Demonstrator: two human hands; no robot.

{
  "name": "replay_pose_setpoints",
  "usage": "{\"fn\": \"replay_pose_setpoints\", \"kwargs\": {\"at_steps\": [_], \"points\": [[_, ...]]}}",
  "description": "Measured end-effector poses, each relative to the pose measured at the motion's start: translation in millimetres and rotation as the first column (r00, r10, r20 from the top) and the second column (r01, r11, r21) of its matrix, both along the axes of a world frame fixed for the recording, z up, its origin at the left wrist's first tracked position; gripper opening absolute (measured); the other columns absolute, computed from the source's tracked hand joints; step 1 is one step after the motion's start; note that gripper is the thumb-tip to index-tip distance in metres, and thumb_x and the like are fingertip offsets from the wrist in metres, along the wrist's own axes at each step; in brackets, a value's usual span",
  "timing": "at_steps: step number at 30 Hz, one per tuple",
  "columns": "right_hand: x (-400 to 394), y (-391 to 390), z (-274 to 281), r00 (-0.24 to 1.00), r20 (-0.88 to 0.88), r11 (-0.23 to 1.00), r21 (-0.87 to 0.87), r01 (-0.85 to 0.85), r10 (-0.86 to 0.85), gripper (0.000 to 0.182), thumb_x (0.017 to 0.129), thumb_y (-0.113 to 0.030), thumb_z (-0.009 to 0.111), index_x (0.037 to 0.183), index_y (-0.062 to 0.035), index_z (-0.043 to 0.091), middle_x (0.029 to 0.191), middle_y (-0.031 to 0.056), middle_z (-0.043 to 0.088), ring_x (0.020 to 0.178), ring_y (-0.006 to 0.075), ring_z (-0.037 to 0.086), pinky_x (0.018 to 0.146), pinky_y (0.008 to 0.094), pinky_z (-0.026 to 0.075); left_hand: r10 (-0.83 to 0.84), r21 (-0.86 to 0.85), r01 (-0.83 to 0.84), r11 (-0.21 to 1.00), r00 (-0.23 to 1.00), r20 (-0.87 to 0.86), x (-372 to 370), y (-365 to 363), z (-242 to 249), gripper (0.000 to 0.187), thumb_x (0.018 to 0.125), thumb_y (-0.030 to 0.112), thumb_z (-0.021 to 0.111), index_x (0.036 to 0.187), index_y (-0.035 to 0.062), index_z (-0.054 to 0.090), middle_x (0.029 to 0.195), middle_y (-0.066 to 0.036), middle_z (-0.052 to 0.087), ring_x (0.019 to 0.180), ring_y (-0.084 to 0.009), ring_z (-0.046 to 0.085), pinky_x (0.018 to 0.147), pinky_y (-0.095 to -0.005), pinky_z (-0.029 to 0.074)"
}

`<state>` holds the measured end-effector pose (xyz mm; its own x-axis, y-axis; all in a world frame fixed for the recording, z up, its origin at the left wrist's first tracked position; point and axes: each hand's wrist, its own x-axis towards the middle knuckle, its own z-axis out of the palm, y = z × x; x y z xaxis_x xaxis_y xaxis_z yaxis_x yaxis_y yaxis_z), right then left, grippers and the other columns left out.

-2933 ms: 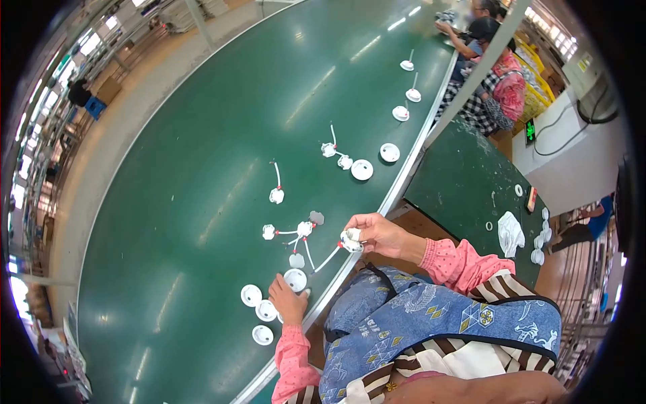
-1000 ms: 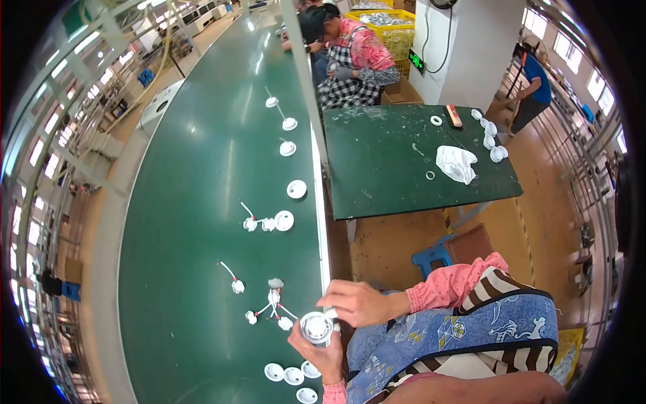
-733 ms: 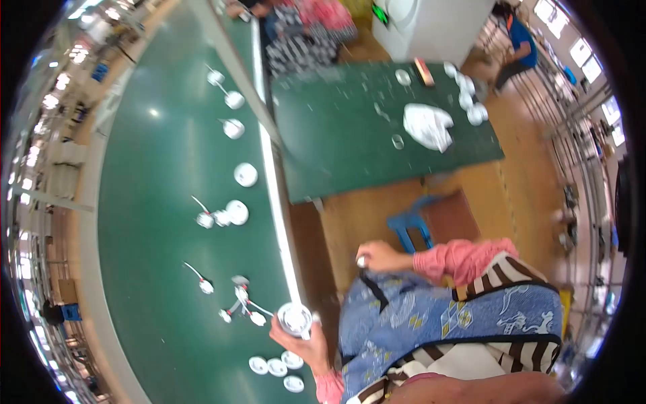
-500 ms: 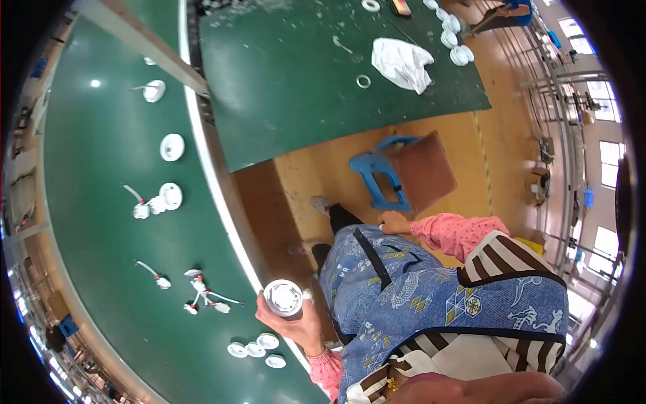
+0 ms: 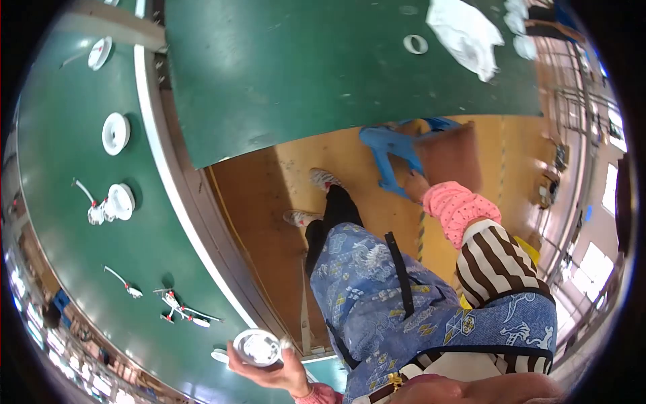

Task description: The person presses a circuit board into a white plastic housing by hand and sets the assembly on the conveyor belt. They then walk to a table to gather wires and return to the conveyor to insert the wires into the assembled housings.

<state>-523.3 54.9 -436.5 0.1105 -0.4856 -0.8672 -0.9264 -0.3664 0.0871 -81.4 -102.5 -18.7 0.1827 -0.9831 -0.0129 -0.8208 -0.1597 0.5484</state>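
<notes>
At the lower left, my left hand (image 5: 286,374) holds a round white downlight housing (image 5: 258,346), its fingers and thumb closed around the rim. The housing's open side faces up and shows fittings inside. My right hand (image 5: 416,185) reaches out to a blue plastic stool (image 5: 388,149), its fingers on the frame below the brown seat board (image 5: 449,158). Part of the stool lies beneath the edge of the green table (image 5: 303,81). The fingers of my right hand look curled on the frame, though some are hidden.
Along the left, a green bench (image 5: 74,269) carries white round housings (image 5: 116,134) and small wired parts (image 5: 178,306). A white cloth (image 5: 464,37) and a white ring (image 5: 415,44) lie on the table. A metal post (image 5: 111,23) crosses the upper left. My shoes (image 5: 324,178) stand on the floor.
My right hand has moved from below the stool onto its frame, and the stool sits closer to the table edge. My left hand still holds the housing. The view has shifted.
</notes>
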Motion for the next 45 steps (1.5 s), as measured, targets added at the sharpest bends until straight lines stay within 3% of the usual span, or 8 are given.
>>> {"fn": "replay_pose_setpoints", "kwargs": {"at_steps": [4,6,8,20,24,34,39,45], "points": [[-21,1,-32,0.982,-0.057,0.958,0.236,-0.162,0.180,0.035,0.095,-0.033,0.056,0.122,-0.0185,0.074,0.135,0.0023,0.065,0.139,0.0255,0.045,0.116,0.0523,0.021,0.226,-0.014,-0.226,0.974,0.974,-0.013,18,2,1,0.083,0.071,0.020,0.077,0.144,-0.0018,0.043,0.132,-0.015,0.048,0.120,-0.0281,0.052,0.106,-0.0417,0.042],[-32,16,-60,0.961,-0.110,0.921,0.331,-0.206,0.255,0.039,0.098,-0.035,0.053,0.129,-0.0199,0.070,0.142,0.0029,0.060,0.143,0.0278,0.040,0.120,0.0549,0.015,0.104,0.071,-0.124,0.990,0.964,0.243,31,2,6,0.097,0.082,0.042,0.082,0.156,0.0059,0.031,0.158,-0.017,0.039,0.129,-0.0454,0.050,0.110,-0.0551,0.042],[-37,35,-69,0.905,-0.197,0.860,0.436,-0.264,0.378,0.042,0.099,-0.036,0.050,0.134,-0.0213,0.067,0.148,0.0038,0.056,0.146,0.0306,0.036,0.121,0.0577,0.011,0.220,0.005,-0.222,0.975,0.968,0.120,36,0,-7,0.088,0.074,0.030,0.078,0.148,0.0009,0.039,0.142,-0.016,0.045,0.125,-0.0348,0.051,0.108,-0.0470,0.042],[47,-39,24,0.967,-0.044,0.933,0.276,-0.230,0.251,0.034,0.080,-0.049,0.072,0.098,-0.0218,0.080,0.120,0.0021,0.072,0.128,0.0252,0.051,0.104,0.0637,0.024,0.378,-0.116,-0.379,0.918,0.925,-0.028,93,46,-4,0.088,0.072,0.035,0.076,0.144,-0.0027,0.044,0.139,-0.018,0.049,0.129,-0.0338,0.050,0.110,-0.0468,0.040],[37,-7,-72,0.931,0.064,0.933,-0.062,-0.355,0.359,0.028,0.087,-0.040,0.067,0.104,-0.0206,0.078,0.111,0.0052,0.072,0.119,0.0207,0.055,0.101,0.0645,0.028,0.419,-0.133,-0.445,0.885,0.889,-0.185,119,72,15,0.083,0.069,0.013,0.079,0.143,-0.0023,0.044,0.133,-0.015,0.048,0.124,-0.0308,0.051,0.106,-0.0437,0.043],[107,-127,47,0.930,0.075,0.899,0.240,-0.366,0.359,0.025,0.085,-0.026,0.068,0.105,-0.0133,0.075,0.109,0.0092,0.072,0.113,0.0274,0.060,0.095,0.0570,0.038,0.506,-0.056,-0.508,0.859,0.861,-0.051,132,37,52,0.088,0.064,0.015,0.082,0.142,-0.0025,0.044,0.123,-0.016,0.046,0.116,-0.0307,0.047,0.101,-0.0442,0.039],[135,-158,123,0.957,0.047,0.905,0.315,-0.285,0.285,0.025,0.084,-0.019,0.069,0.106,-0.0097,0.073,0.108,0.0112,0.072,0.109,0.0307,0.063,0.092,0.0532,0.044,0.536,0.100,-0.528,0.843,0.815,-0.219,164,13,54,0.087,0.064,0.008,0.080,0.143,-0.0025,0.043,0.128,-0.017,0.042,0.118,-0.0306,0.047,0.103,-0.0396,0.040],[203,-233,252,0.999,0.035,0.948,0.319,0.007,-0.019,0.026,0.082,-0.011,0.070,0.107,-0.0053,0.072,0.107,0.0136,0.072,0.105,0.0348,0.066,0.089,0.0487,0.050,0.426,0.031,-0.432,0.902,0.875,-0.231,176,-20,42,0.088,0.063,0.009,0.087,0.140,-0.0024,0.045,0.130,-0.018,0.050,0.120,-0.0324,0.048,0.101,-0.0420,0.042]]}}
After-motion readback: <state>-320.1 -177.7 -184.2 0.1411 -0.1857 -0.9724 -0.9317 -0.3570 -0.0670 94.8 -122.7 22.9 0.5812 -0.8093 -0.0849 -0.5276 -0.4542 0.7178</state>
